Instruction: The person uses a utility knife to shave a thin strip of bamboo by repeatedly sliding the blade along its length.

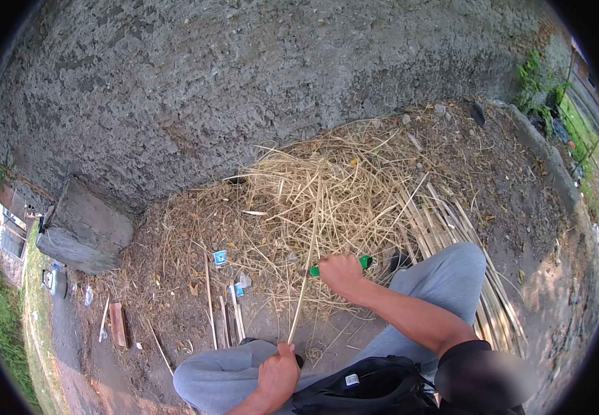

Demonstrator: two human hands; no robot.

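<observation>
My left hand (277, 380) is closed around the lower end of a long, thin bamboo strip (304, 290), which slants up and away over the heap of shavings. My right hand (342, 274) grips a green-handled knife (365, 262), its handle showing on both sides of the fist. The knife's left end meets the strip partway along; its blade is too small to make out clearly. Pale, curled shavings (327, 194) are heaped on the ground beyond both hands.
Split bamboo slats (445, 228) lie by my right knee, and a few shorter ones (237, 315) near my left knee. A black bag (365, 391) rests on my lap. Behind the heap rises a rough grey wall (258, 76), with a concrete block (95, 225) at left.
</observation>
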